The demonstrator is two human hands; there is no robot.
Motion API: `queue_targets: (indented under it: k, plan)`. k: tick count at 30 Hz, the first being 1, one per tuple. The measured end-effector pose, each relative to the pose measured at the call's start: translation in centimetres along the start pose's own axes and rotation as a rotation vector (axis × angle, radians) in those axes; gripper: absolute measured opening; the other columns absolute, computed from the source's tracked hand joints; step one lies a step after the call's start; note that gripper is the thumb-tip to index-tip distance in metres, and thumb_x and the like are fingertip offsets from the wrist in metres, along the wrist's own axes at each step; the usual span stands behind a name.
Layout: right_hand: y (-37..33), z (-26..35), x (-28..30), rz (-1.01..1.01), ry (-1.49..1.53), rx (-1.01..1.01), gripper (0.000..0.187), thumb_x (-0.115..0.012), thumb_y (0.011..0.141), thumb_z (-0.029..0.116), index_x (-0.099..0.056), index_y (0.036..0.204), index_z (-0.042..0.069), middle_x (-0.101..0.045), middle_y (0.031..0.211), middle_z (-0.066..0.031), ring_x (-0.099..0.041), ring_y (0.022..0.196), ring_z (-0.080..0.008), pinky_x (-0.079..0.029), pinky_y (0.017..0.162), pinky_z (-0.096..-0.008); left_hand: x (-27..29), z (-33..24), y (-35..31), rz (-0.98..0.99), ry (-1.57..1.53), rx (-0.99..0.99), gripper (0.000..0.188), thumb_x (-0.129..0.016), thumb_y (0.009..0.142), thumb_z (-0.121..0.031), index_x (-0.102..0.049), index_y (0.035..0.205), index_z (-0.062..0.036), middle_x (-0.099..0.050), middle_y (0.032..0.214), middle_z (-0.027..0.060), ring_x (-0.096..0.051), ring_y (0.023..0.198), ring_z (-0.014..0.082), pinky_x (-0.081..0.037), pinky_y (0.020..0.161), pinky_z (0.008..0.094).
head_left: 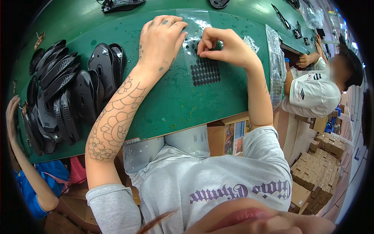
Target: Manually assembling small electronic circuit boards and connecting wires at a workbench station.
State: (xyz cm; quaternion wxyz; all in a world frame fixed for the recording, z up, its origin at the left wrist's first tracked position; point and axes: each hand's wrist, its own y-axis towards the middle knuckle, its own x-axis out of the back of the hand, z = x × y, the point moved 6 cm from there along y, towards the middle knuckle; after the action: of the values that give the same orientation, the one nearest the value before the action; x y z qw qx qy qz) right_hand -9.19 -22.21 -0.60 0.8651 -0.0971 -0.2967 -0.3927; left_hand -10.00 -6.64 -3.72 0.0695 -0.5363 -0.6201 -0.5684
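Observation:
A clear sheet (188,66) with rows of small black oval pads (205,73) lies on the green table top in front of me. My left hand (161,43) is at the sheet's upper left edge, its fingers bent and pressed together against it. Over the middle of the sheet, my right hand (226,48) has thumb and index finger pinched together just above the pad rows. What sits between those fingertips is too small to make out. To the left of my left forearm are piled several black computer mice (83,93), some showing their undersides.
A clear plastic bag (275,66) lies along the table's right edge. Black cables (281,16) and another black device (122,4) lie farther back. A co-worker in a white shirt (313,91) sits at right; another person's arm (31,171) reaches in at left. Cardboard boxes (317,167) are stacked at right.

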Motion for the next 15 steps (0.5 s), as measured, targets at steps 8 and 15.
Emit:
queue_targets:
  k: [8,15]
  plan:
    - [-0.3,2.3,-1.2,0.043,-0.251,-0.047,0.020,-0.068,0.071,-0.005,-0.053,0.077,0.006,-0.062,0.070,-0.0014,-0.051,0.059,-0.0176,-0.045,0.059,-0.0274,0.3,-0.2,0.1,-0.019,0.011,-0.007,0.019,-0.069,0.083,-0.018,-0.071,0.101,-0.0145,-0.068,0.112,-0.0032,-0.057,0.108,0.0163,-0.044,0.096,0.0355]
    - [-0.4,2.3,-1.5,0.017,-0.249,-0.021,0.019,-0.067,0.070,-0.005,-0.054,0.078,0.006,-0.059,0.067,-0.0009,-0.049,0.057,-0.0188,-0.043,0.057,-0.0292,0.3,-0.2,0.1,-0.016,0.017,-0.007,0.019,-0.069,0.084,-0.019,-0.071,0.102,-0.0144,-0.068,0.112,-0.0032,-0.057,0.109,0.0163,-0.044,0.097,0.0355]
